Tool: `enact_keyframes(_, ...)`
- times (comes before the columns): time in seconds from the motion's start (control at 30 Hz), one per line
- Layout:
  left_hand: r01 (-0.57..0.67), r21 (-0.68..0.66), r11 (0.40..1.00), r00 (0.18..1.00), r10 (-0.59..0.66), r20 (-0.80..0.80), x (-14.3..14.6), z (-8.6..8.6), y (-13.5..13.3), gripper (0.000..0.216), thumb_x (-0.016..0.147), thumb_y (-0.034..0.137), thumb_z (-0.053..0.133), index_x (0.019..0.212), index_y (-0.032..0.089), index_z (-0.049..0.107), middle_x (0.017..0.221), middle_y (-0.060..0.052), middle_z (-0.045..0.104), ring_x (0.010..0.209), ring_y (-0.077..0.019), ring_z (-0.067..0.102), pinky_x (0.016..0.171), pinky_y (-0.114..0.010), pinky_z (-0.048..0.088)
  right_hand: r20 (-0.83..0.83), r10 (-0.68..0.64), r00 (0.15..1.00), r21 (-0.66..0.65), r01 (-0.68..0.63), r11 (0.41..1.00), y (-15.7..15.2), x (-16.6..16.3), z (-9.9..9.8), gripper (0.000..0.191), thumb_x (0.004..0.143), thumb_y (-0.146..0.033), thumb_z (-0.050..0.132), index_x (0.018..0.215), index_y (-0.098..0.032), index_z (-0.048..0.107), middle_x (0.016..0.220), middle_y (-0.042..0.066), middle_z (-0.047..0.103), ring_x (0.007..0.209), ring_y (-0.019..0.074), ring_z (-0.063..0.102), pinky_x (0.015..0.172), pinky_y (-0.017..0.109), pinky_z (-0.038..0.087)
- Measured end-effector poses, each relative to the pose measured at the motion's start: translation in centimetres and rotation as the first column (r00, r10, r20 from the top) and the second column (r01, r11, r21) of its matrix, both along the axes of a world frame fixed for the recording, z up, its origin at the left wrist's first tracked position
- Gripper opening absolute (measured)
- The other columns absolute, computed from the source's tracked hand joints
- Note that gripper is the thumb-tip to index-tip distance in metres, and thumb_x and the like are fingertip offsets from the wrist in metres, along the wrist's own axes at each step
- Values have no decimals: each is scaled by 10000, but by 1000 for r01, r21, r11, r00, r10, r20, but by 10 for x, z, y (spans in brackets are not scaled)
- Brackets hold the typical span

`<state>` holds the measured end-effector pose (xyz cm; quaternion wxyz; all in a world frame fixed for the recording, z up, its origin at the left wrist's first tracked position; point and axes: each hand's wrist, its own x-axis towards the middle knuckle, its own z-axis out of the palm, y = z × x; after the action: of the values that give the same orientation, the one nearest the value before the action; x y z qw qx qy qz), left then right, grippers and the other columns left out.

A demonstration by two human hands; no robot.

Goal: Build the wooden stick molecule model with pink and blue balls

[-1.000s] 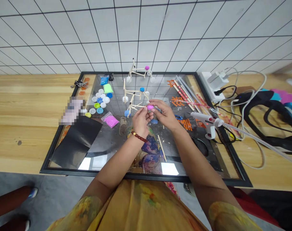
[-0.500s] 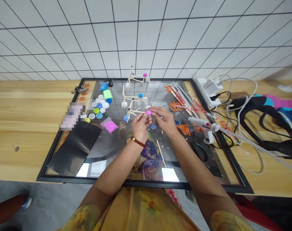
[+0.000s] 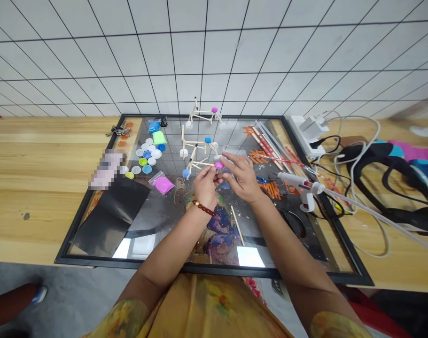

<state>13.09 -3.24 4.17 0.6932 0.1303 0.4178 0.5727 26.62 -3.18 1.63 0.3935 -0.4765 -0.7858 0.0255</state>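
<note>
A small bicycle-like stick model [image 3: 197,162], built from wooden sticks with a blue bottle cap [image 3: 187,173] at its left end, is pinched by my left hand [image 3: 206,187] near its right end. A lump of pink clay [image 3: 218,165] sits at that end, just above my left fingertips. My right hand [image 3: 242,178] is beside the clay with its fingers spread; whether a fingertip touches the clay I cannot tell. Behind stand two similar stick models, one with a blue clay lump [image 3: 207,140] and one with a pink clay lump [image 3: 214,110].
Bottle caps [image 3: 147,169] and clay packets [image 3: 161,182] lie left, near a black sheet [image 3: 111,211]. At right are a glue gun [image 3: 301,185], wooden sticks [image 3: 268,148], a power strip [image 3: 307,136] and cables. A loose stick [image 3: 237,225] lies in front of my hands.
My right fingers have spread and come off their pinch at the pink clay. My left hand keeps its hold on the model. The whole view has shifted slightly.
</note>
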Motion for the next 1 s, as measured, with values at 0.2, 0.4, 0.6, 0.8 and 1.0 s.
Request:
enact_keyframes(0.2,-10,1,1000,1000,10,4,1,0,-1,78,740,174,724,796,139,681,659,11,640,544,-70,590,578,-214,450,14,3,1000,70,-4,998,0,1,-5,427,932,-382,506,1356,-348,543,1369,56,606,1212,263,558,1065,516,335)
enact_keyframes(0.4,-1,12,1000,1000,1,3,1,0,0,124,712,200,743,794,137,675,670,11,644,570,-70,598,604,-207,464,76,-37,996,91,30,995,-2,-2,-2,458,950,-397,476,1404,-331,492,1395,70,581,1224,253,550,1079,510,323)
enact_keyframes(0.6,-7,17,1000,999,7,35,1,1,0,44,755,162,659,789,140,676,686,8,662,572,-69,590,583,-199,457,144,-22,989,104,7,995,-4,-8,5,383,942,-380,509,1320,-393,568,1452,26,528,1255,261,523,1100,552,301)
enact_keyframes(0.8,17,5,1000,1000,-17,-7,0,-1,0,90,740,157,715,821,125,689,705,-13,673,567,-70,609,579,-201,459,-258,-46,965,27,55,998,1,-8,4,365,918,-362,569,1270,-287,631,1264,90,662,1165,253,611,986,463,480)
enact_keyframes(1.0,20,11,1000,1000,-19,-23,2,-4,1,115,745,158,735,845,115,698,686,-10,664,570,-64,615,609,-202,483,-246,-26,969,-66,10,998,6,-9,-3,252,945,-331,522,1072,-303,738,1069,45,751,1001,230,683,923,446,508)
